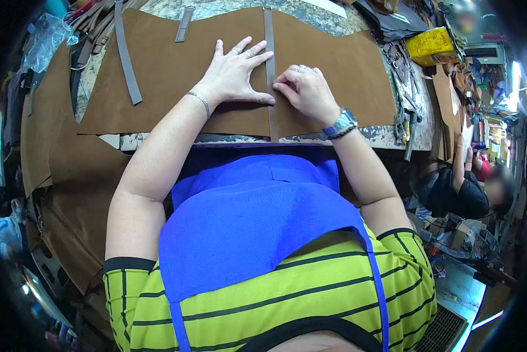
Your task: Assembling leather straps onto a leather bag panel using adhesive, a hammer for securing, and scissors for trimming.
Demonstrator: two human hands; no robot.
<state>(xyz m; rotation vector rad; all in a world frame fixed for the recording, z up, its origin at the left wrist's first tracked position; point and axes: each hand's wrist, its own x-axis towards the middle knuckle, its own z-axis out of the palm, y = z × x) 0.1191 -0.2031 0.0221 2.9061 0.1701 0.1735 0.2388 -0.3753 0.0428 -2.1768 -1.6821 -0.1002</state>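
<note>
A large brown leather piece (345,70) lies flat in front of me, and a narrow grey strap (269,29) runs across it from far edge to near edge. My left hand (231,75) is spread flat on the leather left of the strap, its thumb and fingertips reaching the strap. Just right of the strap, my right hand (308,92) is closed, thumb and forefinger pinched close to the strap's edge; whatever they hold, if anything, is too small to make out. A longer loose grey strip (126,61) and a short grey strip (185,24) rest on the leather's left half.
Metal tools (409,111) lie along the worn tabletop's (366,138) right end, near a yellow packet (430,48). More brown leather (78,199) hangs at the left. Straps and clear plastic (47,38) crowd the far left. Another person (460,190) sits at the right.
</note>
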